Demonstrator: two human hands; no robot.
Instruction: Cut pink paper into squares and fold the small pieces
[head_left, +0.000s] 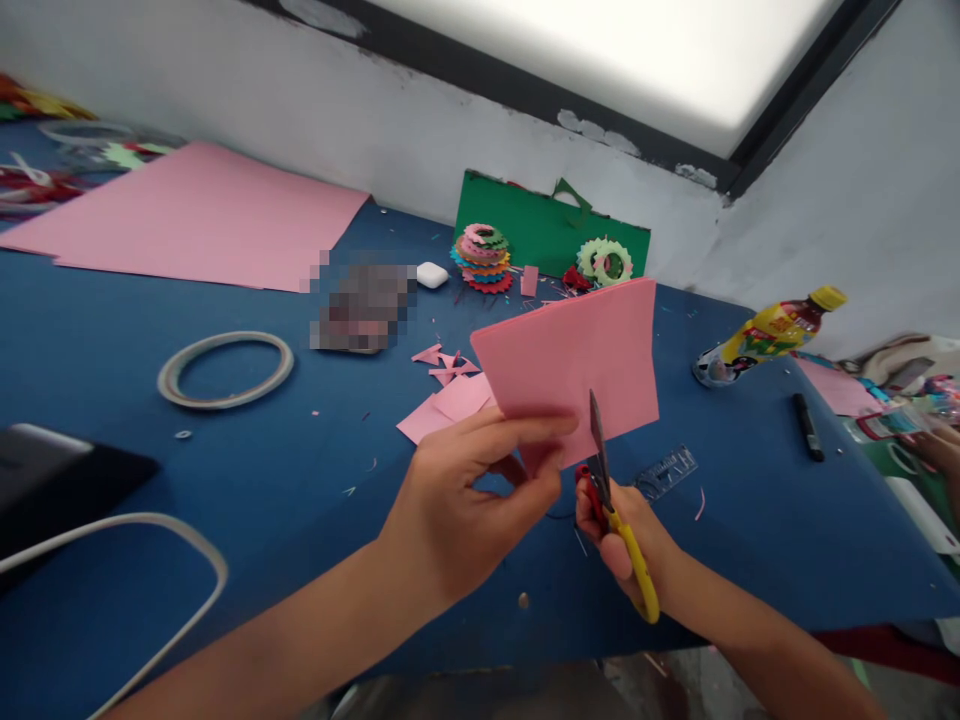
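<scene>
A folded sheet of pink paper (574, 355) is pinched by its lower left part between the thumb and fingers of my left hand (465, 500), held up above the table. My right hand (630, 530) grips a pair of scissors (604, 480) with one red and one yellow handle. Their blades point upward and overlap the paper's lower edge; one blade lies across its near face. Whether they have cut into it I cannot tell. Behind my left hand, smaller pink paper pieces (442, 405) and pink offcuts (454, 368) lie on the blue table (285, 510).
Large pink sheets (202, 220) lie at the back left. A tape roll (225, 370), a white case (432, 275), stacked paper rings (482, 260), a drink bottle (772, 335), a black marker (808, 427) and a clear ruler (666, 472) surround my hands. Another person's hand (941, 450) shows at right.
</scene>
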